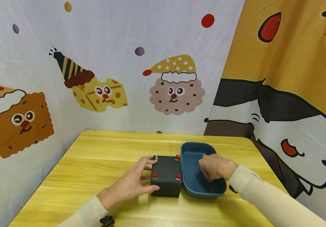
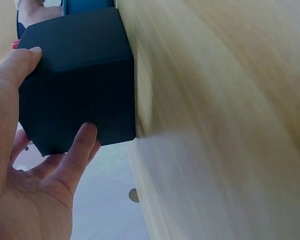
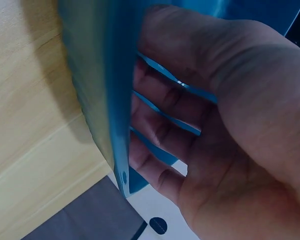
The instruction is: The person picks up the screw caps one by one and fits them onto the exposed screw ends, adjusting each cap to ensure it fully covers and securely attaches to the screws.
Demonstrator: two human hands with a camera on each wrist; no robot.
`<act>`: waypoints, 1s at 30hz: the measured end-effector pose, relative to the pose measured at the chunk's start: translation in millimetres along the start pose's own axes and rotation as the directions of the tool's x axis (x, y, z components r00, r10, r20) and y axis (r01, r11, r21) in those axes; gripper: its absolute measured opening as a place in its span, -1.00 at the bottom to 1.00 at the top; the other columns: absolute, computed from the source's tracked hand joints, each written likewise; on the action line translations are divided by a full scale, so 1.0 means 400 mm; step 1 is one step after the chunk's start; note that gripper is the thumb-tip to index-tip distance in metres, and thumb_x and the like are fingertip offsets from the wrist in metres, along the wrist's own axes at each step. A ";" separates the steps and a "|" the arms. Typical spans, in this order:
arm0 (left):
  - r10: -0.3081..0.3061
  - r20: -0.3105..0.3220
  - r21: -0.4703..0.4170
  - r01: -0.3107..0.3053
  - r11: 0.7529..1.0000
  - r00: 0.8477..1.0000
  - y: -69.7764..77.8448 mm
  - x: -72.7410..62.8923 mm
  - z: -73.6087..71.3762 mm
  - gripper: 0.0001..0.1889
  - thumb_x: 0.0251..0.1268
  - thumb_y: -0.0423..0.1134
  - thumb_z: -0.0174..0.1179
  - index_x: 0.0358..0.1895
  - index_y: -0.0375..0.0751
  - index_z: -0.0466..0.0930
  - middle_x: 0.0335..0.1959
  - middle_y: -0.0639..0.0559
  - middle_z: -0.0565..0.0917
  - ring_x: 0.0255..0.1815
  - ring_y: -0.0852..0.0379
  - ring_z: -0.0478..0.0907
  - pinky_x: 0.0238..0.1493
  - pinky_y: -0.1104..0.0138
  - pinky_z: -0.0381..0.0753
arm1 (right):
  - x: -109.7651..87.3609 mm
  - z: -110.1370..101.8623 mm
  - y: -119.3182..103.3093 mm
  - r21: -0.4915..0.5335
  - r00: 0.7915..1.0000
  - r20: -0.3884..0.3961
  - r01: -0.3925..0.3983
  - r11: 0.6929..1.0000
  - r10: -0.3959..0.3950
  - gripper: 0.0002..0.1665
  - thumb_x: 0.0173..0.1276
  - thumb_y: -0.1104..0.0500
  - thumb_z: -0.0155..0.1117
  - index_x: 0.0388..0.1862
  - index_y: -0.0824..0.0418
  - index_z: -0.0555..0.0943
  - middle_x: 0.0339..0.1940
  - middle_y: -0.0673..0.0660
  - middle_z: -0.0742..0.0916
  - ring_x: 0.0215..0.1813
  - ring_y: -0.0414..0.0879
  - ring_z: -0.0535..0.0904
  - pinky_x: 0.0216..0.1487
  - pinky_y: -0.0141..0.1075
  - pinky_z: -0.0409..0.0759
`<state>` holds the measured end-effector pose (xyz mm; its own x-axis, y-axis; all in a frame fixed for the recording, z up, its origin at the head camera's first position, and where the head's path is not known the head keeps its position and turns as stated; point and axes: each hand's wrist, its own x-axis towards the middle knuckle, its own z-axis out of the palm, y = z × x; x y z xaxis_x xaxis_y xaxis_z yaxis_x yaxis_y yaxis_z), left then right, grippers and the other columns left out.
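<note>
A black box (image 1: 166, 168) stands on the table, with a small metal post near each top corner. Three posts carry red caps, such as the front-left cap (image 1: 155, 175); the back-left post (image 1: 156, 157) is bare metal. My left hand (image 1: 134, 181) holds the box from its left side, thumb at the front and fingers toward the back. Right of the box and close against it is a blue bin (image 1: 190, 189). My right hand (image 1: 215, 166) reaches down into this bin with bent fingers (image 3: 162, 132). Its fingertips are hidden, so whether they pinch anything is unclear.
Both things stand on a yellow wood-grain table (image 1: 100, 151). A white cartoon-printed cloth (image 1: 109, 31) hangs behind the table, and an orange printed cloth (image 1: 245, 56) hangs at the right. A small dark object (image 1: 232, 189) shows beside the right sleeve.
</note>
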<state>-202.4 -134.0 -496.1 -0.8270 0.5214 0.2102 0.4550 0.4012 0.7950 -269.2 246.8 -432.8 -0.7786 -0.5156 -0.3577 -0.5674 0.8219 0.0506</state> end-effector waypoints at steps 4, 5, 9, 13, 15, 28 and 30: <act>-0.001 -0.001 -0.004 0.001 1.000 1.000 -0.001 0.000 -0.001 -0.02 0.43 0.10 0.71 0.76 0.11 0.32 0.88 -0.03 0.27 0.53 -0.10 0.70 0.33 0.24 0.90 | -0.001 -0.003 0.002 0.015 1.000 0.001 0.013 1.000 -0.013 -0.53 0.28 0.28 0.87 -0.59 -0.10 0.73 -0.51 -0.19 0.73 -0.42 -0.23 0.63 -0.22 -0.26 0.85; -0.001 -0.001 -0.005 0.001 1.000 1.000 -0.002 0.000 -0.001 -0.02 0.43 0.10 0.71 0.76 0.12 0.32 0.88 -0.03 0.27 0.53 -0.09 0.70 0.33 0.24 0.90 | -0.002 -0.005 0.002 0.021 1.000 -0.001 0.021 1.000 -0.021 -0.52 0.30 0.29 0.85 -0.59 -0.10 0.73 -0.51 -0.19 0.72 -0.42 -0.24 0.62 -0.24 -0.27 0.84; -0.004 -0.001 -0.006 0.004 1.000 1.000 -0.004 -0.001 0.000 -0.02 0.43 0.12 0.71 0.76 0.14 0.31 0.88 -0.03 0.27 0.53 -0.08 0.70 0.34 0.25 0.90 | -0.003 -0.010 0.006 0.063 0.999 -0.018 0.052 0.997 -0.051 -0.54 0.37 0.29 0.79 -0.58 -0.08 0.73 -0.54 -0.19 0.71 -0.45 -0.26 0.59 -0.29 -0.31 0.76; -0.001 -0.002 -0.008 0.001 1.000 1.000 -0.004 0.000 0.001 -0.02 0.42 0.11 0.71 0.76 0.14 0.31 0.88 -0.03 0.27 0.53 -0.08 0.70 0.34 0.25 0.90 | -0.008 -0.021 0.013 0.111 0.994 -0.065 0.091 0.990 -0.084 -0.62 0.44 0.27 0.74 -0.49 -0.07 0.77 -0.49 -0.20 0.74 -0.43 -0.29 0.59 -0.29 -0.35 0.74; 0.002 -0.003 -0.006 -0.002 1.000 1.000 -0.004 0.000 0.001 -0.02 0.43 0.11 0.71 0.76 0.13 0.31 0.88 -0.03 0.27 0.53 -0.08 0.71 0.33 0.25 0.90 | -0.012 -0.025 0.016 0.128 0.990 -0.095 0.112 0.985 -0.100 -0.66 0.47 0.26 0.72 -0.43 -0.07 0.78 -0.46 -0.20 0.75 -0.42 -0.30 0.58 -0.29 -0.35 0.73; 0.005 -0.009 -0.011 -0.005 1.000 1.000 -0.007 -0.001 0.001 -0.05 0.42 0.11 0.71 0.73 0.14 0.33 0.87 -0.04 0.29 0.52 -0.09 0.71 0.33 0.28 0.89 | -0.025 -0.021 0.022 0.230 0.906 -0.374 0.297 0.927 -0.197 -0.81 0.60 0.32 0.59 -0.16 0.04 0.78 -0.30 -0.16 0.77 -0.33 -0.41 0.53 -0.28 -0.49 0.66; 0.005 -0.010 -0.015 -0.005 1.000 1.000 -0.007 0.000 0.001 -0.04 0.43 0.10 0.71 0.74 0.13 0.32 0.87 -0.04 0.28 0.52 -0.10 0.71 0.33 0.27 0.89 | -0.026 -0.025 0.020 0.222 0.886 -0.420 0.310 0.925 -0.196 -0.81 0.58 0.34 0.60 -0.14 0.05 0.79 -0.28 -0.15 0.79 -0.31 -0.40 0.55 -0.26 -0.49 0.70</act>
<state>-203.5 -134.8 -498.8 -0.8278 0.5162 0.2197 0.4542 0.3868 0.8025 -268.3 256.4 -419.2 -0.6914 -0.7196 0.0649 -0.7062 0.6541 -0.2711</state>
